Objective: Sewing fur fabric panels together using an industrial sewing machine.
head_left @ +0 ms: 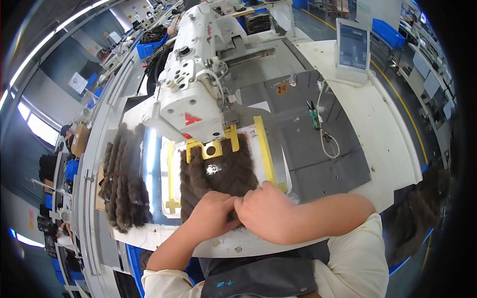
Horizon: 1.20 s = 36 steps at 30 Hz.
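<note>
A brown furry fabric piece (pixel 233 174) lies under the white sewing machine head (pixel 189 114), beneath a yellow clamp (pixel 211 151), on a white template with yellow edging strips (pixel 265 149). At the fabric's front edge, my left hand (pixel 212 212) and my right hand (pixel 261 211) meet with curled fingers, both gripping the fur; the fingertips are partly hidden by the knuckles. To the left lies a bundle of brown fur strips (pixel 124 184).
Small green-handled snips (pixel 314 116) with a cord rest on the grey plate right of the needle area. A control screen (pixel 352 44) stands at back right. More fur (pixel 417 213) hangs at the right edge. Blue bins (pixel 385 32) and cluttered benches line the surrounding floor.
</note>
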Tool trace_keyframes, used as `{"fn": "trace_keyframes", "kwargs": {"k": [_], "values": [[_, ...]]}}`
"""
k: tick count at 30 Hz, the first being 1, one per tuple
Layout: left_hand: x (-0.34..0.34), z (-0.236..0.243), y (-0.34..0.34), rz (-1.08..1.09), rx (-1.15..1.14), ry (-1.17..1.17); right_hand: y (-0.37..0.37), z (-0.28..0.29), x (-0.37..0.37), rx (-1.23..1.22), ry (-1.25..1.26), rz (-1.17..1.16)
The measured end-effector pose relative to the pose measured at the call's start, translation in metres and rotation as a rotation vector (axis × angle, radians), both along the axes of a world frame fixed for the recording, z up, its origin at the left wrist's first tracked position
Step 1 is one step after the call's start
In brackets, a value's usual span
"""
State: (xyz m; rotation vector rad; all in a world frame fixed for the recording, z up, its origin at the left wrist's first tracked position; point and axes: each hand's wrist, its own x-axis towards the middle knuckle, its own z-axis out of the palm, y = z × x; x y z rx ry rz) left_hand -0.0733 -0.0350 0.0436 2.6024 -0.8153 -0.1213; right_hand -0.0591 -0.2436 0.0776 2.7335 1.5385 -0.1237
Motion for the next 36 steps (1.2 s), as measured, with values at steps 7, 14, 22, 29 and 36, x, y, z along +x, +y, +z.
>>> {"fn": "trace_keyframes", "kwargs": {"k": [7, 14, 22, 29, 36], "values": [[0.056, 0.011, -0.011, -0.266, 0.206, 0.658, -0.01, 0.005, 0.01, -0.028, 0.019, -0.016], [0.055, -0.012, 0.0, 0.256, 0.126, -0.293, -0.039, 0.019, 0.068, 0.149, -0.024, -0.154], [0.059, -0.024, 0.0, 0.232, 0.185, -0.905, -0.046, 0.019, 0.093, 0.311, 0.209, -0.13], [0.053, 0.003, -0.013, 0.171, 0.0, -0.534, -0.043, 0.017, 0.102, 0.214, 0.266, -0.122], [0.072, -0.003, -0.003, -0.01, -0.392, 0.279, -0.032, 0.009, 0.1, 0.268, 0.312, -0.048]]}}
